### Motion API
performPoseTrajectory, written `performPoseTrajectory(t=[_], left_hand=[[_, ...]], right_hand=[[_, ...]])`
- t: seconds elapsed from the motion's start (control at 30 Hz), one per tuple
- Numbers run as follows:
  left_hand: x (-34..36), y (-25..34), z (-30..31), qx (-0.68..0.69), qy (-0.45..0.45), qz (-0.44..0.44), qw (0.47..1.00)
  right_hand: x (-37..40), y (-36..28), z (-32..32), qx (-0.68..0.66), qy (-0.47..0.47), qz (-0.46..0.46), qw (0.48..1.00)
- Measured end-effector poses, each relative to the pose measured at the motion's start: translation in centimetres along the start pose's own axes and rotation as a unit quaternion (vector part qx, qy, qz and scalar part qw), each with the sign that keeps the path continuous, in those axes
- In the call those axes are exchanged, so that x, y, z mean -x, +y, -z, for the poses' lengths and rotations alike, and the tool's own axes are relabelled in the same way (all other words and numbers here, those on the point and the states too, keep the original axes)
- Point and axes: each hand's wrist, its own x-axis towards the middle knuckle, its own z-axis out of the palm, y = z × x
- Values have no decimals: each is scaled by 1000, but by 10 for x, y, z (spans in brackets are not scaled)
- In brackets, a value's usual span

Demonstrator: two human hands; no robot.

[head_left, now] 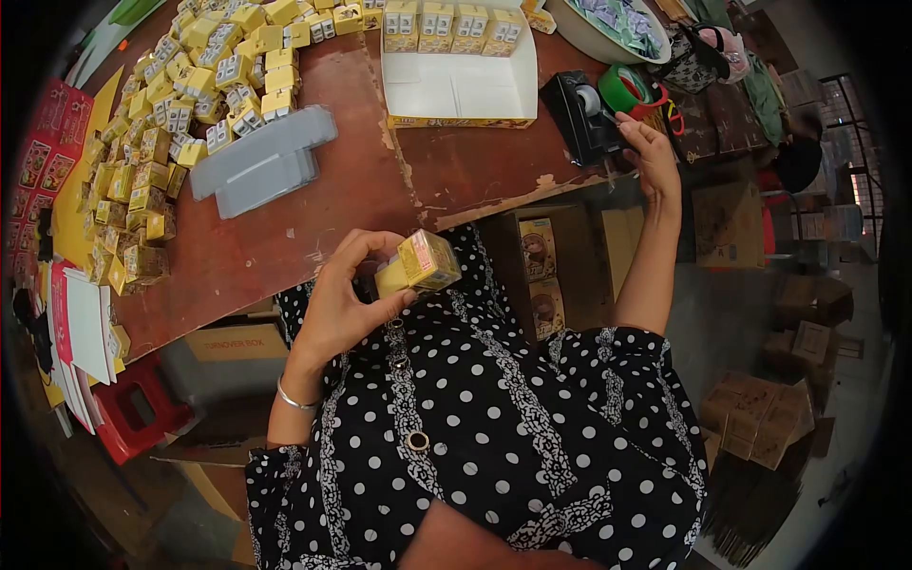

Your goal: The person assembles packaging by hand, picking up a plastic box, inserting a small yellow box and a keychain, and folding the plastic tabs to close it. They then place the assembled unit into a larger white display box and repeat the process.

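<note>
My left hand is closed around a small yellow box with clear plastic at one end, held in front of my body near the table edge. My right hand reaches to the black tape dispenser at the table's right side. Its thumb and forefinger pinch together at the dispenser's edge, on the end of the tape; the strip itself barely shows. A white display carton stands beyond my hands, with several small yellow boxes lined up along its far side.
A large heap of small yellow boxes covers the table's left. Clear plastic trays lie before it. Green tape and a white basin of packets sit at the right. Below are cartons and a red stool.
</note>
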Motion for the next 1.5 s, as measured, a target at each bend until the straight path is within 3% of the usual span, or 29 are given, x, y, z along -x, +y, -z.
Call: performPoseTrajectory(t=[0.3,0.53,0.57,0.7,0.8,0.87,0.93,1.0,1.07,1.17,1.5], left_hand=[[-1,-4,2,16,0,3,1000],[-2,-1,-3,37,-3,7,999],[-3,-1,-4,37,-5,7,999],[-6,-1,-8,87,13,8,996],[-6,1,-10,90,68,-5,994],[-8,2,-13,74,97,-1,992],[-12,2,-16,19,135,-72,988],[-14,4,-22,-1,151,-86,985],[-15,5,-24,-60,199,-172,963],[-15,0,-25,-101,230,-224,942],[-13,-2,-19,-150,256,-261,919]], right_hand=[[27,48,-5,-107,20,28,994],[23,69,-13,-96,54,98,989],[20,76,-10,-43,66,130,988],[38,55,-20,24,142,163,976],[62,17,-42,1,194,249,949],[98,-20,-69,-136,63,207,967],[131,-43,-109,-223,-74,207,950],[164,-53,-145,-265,-176,193,928],[188,-58,-172,-249,-207,124,938],[193,-53,-190,-251,-229,115,933],[188,-55,-202,-173,-229,129,949]])
